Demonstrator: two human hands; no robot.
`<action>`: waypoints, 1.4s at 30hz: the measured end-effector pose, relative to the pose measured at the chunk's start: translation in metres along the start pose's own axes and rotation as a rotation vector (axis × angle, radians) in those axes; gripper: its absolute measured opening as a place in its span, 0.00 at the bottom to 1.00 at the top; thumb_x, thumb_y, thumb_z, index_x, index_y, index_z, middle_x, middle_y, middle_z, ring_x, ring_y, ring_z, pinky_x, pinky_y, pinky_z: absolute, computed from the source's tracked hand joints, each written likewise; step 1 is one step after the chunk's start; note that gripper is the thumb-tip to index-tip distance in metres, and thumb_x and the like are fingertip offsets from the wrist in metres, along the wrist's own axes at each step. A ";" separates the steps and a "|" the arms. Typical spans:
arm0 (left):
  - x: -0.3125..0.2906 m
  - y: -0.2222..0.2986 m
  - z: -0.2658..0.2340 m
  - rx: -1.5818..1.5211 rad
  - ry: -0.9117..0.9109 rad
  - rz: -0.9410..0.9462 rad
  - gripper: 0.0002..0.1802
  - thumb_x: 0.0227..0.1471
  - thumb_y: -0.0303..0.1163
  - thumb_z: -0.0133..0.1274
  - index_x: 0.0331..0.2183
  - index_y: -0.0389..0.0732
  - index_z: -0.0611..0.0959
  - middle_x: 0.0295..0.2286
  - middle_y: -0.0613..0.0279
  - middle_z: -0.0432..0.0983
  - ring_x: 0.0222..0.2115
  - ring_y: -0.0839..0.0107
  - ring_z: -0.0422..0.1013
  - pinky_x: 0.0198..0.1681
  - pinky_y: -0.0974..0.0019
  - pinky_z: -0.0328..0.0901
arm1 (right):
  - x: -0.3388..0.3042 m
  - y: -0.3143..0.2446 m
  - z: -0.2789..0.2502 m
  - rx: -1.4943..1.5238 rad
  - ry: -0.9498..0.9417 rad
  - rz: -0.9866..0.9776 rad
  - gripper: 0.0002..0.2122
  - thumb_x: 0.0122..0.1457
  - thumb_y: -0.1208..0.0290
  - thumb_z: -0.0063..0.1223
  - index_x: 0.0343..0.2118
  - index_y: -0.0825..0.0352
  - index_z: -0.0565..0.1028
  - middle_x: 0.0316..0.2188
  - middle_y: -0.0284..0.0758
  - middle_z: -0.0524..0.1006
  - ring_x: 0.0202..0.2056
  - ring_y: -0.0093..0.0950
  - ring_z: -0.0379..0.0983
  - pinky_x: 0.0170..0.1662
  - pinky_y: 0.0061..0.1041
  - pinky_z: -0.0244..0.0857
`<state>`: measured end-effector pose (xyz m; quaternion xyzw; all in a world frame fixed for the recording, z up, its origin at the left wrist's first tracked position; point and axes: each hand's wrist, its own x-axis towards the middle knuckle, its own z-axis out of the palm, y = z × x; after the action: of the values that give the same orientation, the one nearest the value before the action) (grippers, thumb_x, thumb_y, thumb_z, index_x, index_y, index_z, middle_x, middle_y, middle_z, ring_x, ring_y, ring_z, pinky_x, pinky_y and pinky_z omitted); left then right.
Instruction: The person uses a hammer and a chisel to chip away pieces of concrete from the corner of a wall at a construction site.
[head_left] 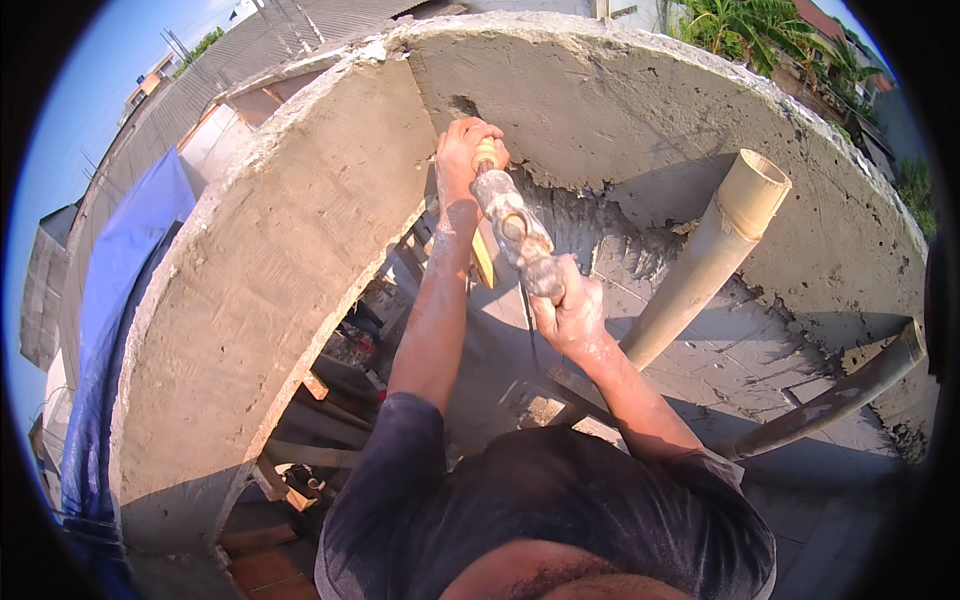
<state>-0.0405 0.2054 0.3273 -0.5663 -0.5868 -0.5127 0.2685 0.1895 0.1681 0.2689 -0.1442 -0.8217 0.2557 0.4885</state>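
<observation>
My two hands hold a long, dust-caked corded power tool (515, 228) against the inner corner of a rough concrete wall (580, 110). My left hand (463, 155) is closed round its front end, by a yellowish part. What the tool's tip looks like is hidden behind that hand. Lower down, my right hand (575, 312) is wrapped round the rear end, and a dark cord hangs beneath it. White dust coats the tool and both forearms. Just below the tool's front, a pale wooden strip (483, 262) sticks out past my left forearm.
A thick bamboo pole (700, 255) slants up right of my right hand. Another pole (835, 400) leans at the far right. On the left, a curved concrete wall (290, 210) borders a gap with timber pieces (295, 490) below. Blue tarp (125, 270) hangs outside.
</observation>
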 end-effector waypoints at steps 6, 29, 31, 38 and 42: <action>0.026 0.003 0.000 0.103 -0.037 -0.126 0.07 0.47 0.28 0.61 0.32 0.40 0.88 0.33 0.58 0.82 0.33 0.62 0.79 0.40 0.62 0.73 | -0.021 -0.030 -0.019 0.193 -0.167 0.265 0.11 0.65 0.67 0.57 0.34 0.68 0.69 0.17 0.48 0.71 0.22 0.55 0.70 0.25 0.40 0.64; -0.032 -0.043 0.006 -1.185 0.531 -0.721 0.16 0.59 0.34 0.52 0.44 0.33 0.81 0.34 0.56 0.80 0.31 0.70 0.75 0.39 0.64 0.74 | -0.138 0.001 -0.064 0.321 -0.271 0.786 0.16 0.69 0.58 0.52 0.32 0.69 0.72 0.16 0.27 0.68 0.20 0.18 0.62 0.24 0.25 0.58; -0.029 -0.044 -0.004 -1.101 0.435 -0.733 0.15 0.59 0.34 0.52 0.42 0.32 0.82 0.35 0.56 0.80 0.32 0.71 0.75 0.39 0.66 0.74 | -0.143 0.005 -0.065 0.308 -0.335 0.763 0.12 0.72 0.61 0.49 0.36 0.66 0.70 0.16 0.24 0.65 0.15 0.15 0.60 0.18 0.20 0.56; -0.021 -0.058 -0.015 -0.964 0.347 -0.693 0.16 0.57 0.29 0.59 0.45 0.30 0.82 0.35 0.54 0.84 0.31 0.73 0.79 0.35 0.70 0.75 | -0.122 -0.018 -0.062 0.357 -0.390 0.828 0.15 0.72 0.56 0.49 0.35 0.64 0.68 0.16 0.24 0.64 0.15 0.15 0.58 0.18 0.19 0.55; -0.032 -0.052 -0.020 -1.037 0.310 -0.742 0.21 0.57 0.36 0.64 0.45 0.29 0.84 0.35 0.55 0.85 0.35 0.73 0.80 0.41 0.70 0.75 | -0.122 -0.016 -0.061 0.336 -0.396 0.807 0.16 0.72 0.56 0.49 0.35 0.65 0.68 0.15 0.24 0.64 0.14 0.15 0.58 0.17 0.19 0.55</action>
<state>-0.0877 0.1832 0.2900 -0.3017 -0.3744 -0.8634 -0.1526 0.3020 0.1130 0.2133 -0.3191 -0.7248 0.5767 0.2007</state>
